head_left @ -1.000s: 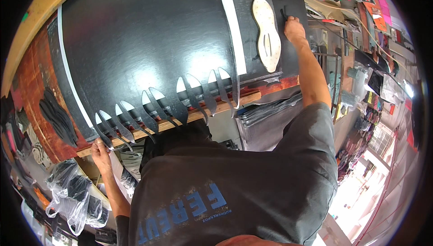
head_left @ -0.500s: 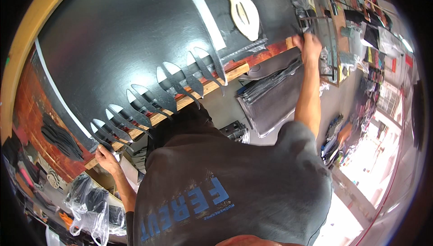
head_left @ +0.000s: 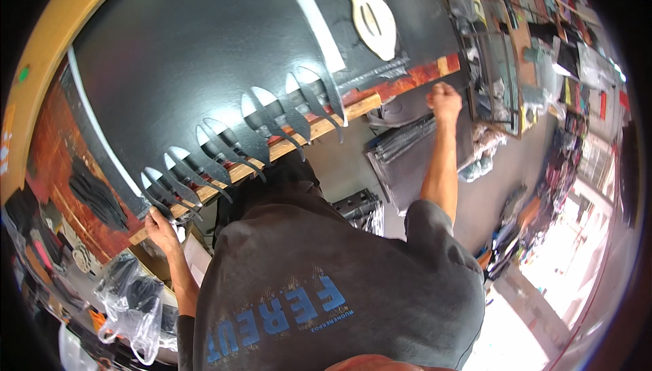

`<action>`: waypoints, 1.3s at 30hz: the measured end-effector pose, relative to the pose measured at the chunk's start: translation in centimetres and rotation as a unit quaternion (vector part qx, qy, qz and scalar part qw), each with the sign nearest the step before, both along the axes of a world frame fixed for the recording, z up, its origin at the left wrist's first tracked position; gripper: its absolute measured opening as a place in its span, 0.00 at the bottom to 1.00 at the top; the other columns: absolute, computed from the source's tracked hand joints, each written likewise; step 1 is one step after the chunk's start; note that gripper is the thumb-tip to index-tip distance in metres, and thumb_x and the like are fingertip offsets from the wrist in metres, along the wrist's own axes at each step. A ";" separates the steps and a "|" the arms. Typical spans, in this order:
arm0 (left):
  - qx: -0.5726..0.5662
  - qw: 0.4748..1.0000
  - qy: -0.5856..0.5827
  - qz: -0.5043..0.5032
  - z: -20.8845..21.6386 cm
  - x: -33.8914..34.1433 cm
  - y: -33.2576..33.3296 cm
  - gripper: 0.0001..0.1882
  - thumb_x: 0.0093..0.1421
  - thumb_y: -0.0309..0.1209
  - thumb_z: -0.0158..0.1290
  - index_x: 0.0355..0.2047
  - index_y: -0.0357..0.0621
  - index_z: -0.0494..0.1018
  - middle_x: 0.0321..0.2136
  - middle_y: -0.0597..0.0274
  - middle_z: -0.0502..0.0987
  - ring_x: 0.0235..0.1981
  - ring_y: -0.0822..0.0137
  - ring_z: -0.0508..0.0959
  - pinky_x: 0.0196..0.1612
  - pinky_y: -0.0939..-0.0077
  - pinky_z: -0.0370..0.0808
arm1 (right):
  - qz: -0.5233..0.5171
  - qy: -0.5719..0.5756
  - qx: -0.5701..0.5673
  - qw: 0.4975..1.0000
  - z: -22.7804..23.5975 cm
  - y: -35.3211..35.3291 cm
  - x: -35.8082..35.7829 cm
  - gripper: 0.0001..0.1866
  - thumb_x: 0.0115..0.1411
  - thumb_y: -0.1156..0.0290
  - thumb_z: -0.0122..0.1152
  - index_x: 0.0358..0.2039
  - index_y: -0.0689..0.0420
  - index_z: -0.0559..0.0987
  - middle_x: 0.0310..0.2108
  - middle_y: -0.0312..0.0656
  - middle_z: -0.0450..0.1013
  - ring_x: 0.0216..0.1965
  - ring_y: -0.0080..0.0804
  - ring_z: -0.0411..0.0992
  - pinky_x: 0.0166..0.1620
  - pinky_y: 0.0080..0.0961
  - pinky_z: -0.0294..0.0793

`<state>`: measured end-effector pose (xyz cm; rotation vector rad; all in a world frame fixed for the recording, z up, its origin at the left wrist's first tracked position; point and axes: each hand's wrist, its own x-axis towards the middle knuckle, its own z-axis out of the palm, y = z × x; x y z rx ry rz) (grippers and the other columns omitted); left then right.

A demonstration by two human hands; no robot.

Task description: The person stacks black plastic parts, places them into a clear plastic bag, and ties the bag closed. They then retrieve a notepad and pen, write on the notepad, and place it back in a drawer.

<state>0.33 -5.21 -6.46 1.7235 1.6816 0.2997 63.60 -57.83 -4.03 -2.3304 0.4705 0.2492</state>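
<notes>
A row of black, curved, leaf-shaped strips (head_left: 292, 114) with shiny pale tips hangs along the front edge of a black-topped table (head_left: 183, 51). At the left end of that row, my left hand (head_left: 161, 230) pinches the lower end of the last strip (head_left: 157, 194). My right hand (head_left: 445, 102) is closed, just off the table's front edge at the right. Whatever its fingers may hold is hidden. A cream sole-shaped template (head_left: 375, 24) with a slot lies on the table's far right part.
Black strips are stacked (head_left: 98, 198) on the table's reddish left part. A wooden rail (head_left: 360, 107) runs along the front edge. Clear plastic bags (head_left: 132, 303) sit lower left, dark sheets (head_left: 407, 150) lean below the table, and a metal-framed rack (head_left: 499, 75) stands right.
My right hand has drawn back from the table's right corner, moving slightly left and toward me. My left hand stays at the left end of the row. The whole view has shifted slightly.
</notes>
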 end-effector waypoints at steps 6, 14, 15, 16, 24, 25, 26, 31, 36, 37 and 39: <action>0.050 0.998 0.043 -0.013 -0.4 0.0 -0.1 0.27 0.77 0.48 0.48 0.42 0.31 0.80 0.34 0.54 0.83 0.35 0.63 0.76 0.44 0.63 0.75 | 0.407 -0.190 -0.168 0.878 3.1 15.5 4.1 0.47 0.58 0.48 0.75 0.70 0.62 0.71 0.70 0.62 0.66 0.70 0.55 0.66 0.71 0.45 0.66; 0.125 0.992 0.013 -0.030 2.1 2.0 -2.2 0.21 0.74 0.45 0.53 0.46 0.37 0.82 0.39 0.42 0.81 0.45 0.43 0.81 0.52 0.54 0.76 | 0.422 -0.089 -0.284 0.856 -0.9 25.5 12.5 0.57 0.46 0.47 0.75 0.76 0.46 0.64 0.55 0.62 0.80 0.59 0.57 0.78 0.65 0.43 0.74; 0.084 0.996 0.008 -0.017 2.6 2.1 -2.1 0.20 0.73 0.45 0.54 0.46 0.38 0.82 0.40 0.43 0.81 0.44 0.44 0.81 0.52 0.55 0.77 | 0.420 -0.064 -0.238 0.873 -1.1 25.8 13.6 0.56 0.47 0.48 0.74 0.77 0.46 0.63 0.56 0.61 0.79 0.59 0.57 0.78 0.63 0.43 0.74; 0.056 0.998 -0.008 -0.026 3.1 2.3 -1.8 0.19 0.73 0.44 0.54 0.47 0.39 0.83 0.41 0.44 0.81 0.44 0.46 0.82 0.51 0.56 0.77 | 0.435 -0.049 -0.248 0.864 -0.7 25.8 14.6 0.56 0.47 0.51 0.74 0.77 0.47 0.63 0.55 0.61 0.80 0.59 0.57 0.78 0.61 0.42 0.75; -0.165 0.977 -0.089 -0.098 5.6 0.5 4.0 0.24 0.74 0.47 0.54 0.50 0.35 0.81 0.32 0.58 0.83 0.34 0.68 0.81 0.43 0.67 0.78 | 0.352 0.073 -0.047 0.932 11.8 31.9 1.1 0.55 0.51 0.53 0.74 0.78 0.48 0.61 0.54 0.46 0.80 0.49 0.42 0.81 0.47 0.50 0.79; -0.176 0.973 -0.087 -0.120 5.4 0.4 4.8 0.24 0.74 0.47 0.54 0.51 0.35 0.81 0.31 0.59 0.83 0.33 0.68 0.81 0.42 0.67 0.79 | 0.349 0.098 -0.058 0.930 13.4 34.2 -2.0 0.54 0.53 0.55 0.74 0.79 0.48 0.60 0.53 0.46 0.80 0.47 0.41 0.81 0.45 0.53 0.79; -0.180 0.967 -0.101 -0.148 5.2 0.3 5.4 0.24 0.74 0.47 0.54 0.51 0.35 0.80 0.31 0.60 0.82 0.31 0.68 0.81 0.40 0.68 0.79 | 0.351 0.131 -0.056 0.925 14.2 36.8 -5.2 0.54 0.54 0.56 0.73 0.79 0.48 0.59 0.51 0.45 0.81 0.45 0.41 0.81 0.44 0.55 0.79; -0.259 0.941 -0.149 -0.162 4.0 -0.5 7.4 0.25 0.73 0.48 0.55 0.50 0.35 0.80 0.38 0.42 0.85 0.41 0.48 0.85 0.48 0.58 0.79 | 0.499 0.264 0.093 0.820 12.8 53.1 -18.8 0.58 0.53 0.52 0.74 0.80 0.47 0.54 0.46 0.44 0.81 0.45 0.38 0.82 0.42 0.48 0.85; -0.239 0.926 -0.210 -0.206 3.8 -1.8 8.1 0.24 0.75 0.44 0.53 0.54 0.33 0.78 0.32 0.61 0.81 0.28 0.71 0.81 0.30 0.70 0.79 | 0.592 0.195 0.011 0.782 11.3 66.3 -27.0 0.60 0.53 0.55 0.71 0.82 0.45 0.48 0.58 0.53 0.75 0.56 0.49 0.77 0.48 0.50 0.86; -0.308 0.910 -0.217 -0.173 3.9 -2.1 8.1 0.23 0.74 0.44 0.53 0.53 0.33 0.78 0.32 0.61 0.82 0.28 0.71 0.81 0.31 0.70 0.79 | 0.598 0.177 -0.026 0.781 11.3 68.0 -28.1 0.61 0.53 0.55 0.71 0.82 0.47 0.46 0.60 0.53 0.75 0.56 0.49 0.77 0.49 0.51 0.85; -0.327 0.901 -0.228 -0.171 4.1 -2.5 8.3 0.23 0.74 0.44 0.53 0.52 0.33 0.79 0.32 0.61 0.82 0.28 0.71 0.81 0.32 0.70 0.79 | 0.601 0.125 -0.125 0.779 11.0 70.8 -30.1 0.64 0.53 0.53 0.71 0.82 0.51 0.42 0.63 0.56 0.75 0.60 0.50 0.77 0.52 0.51 0.84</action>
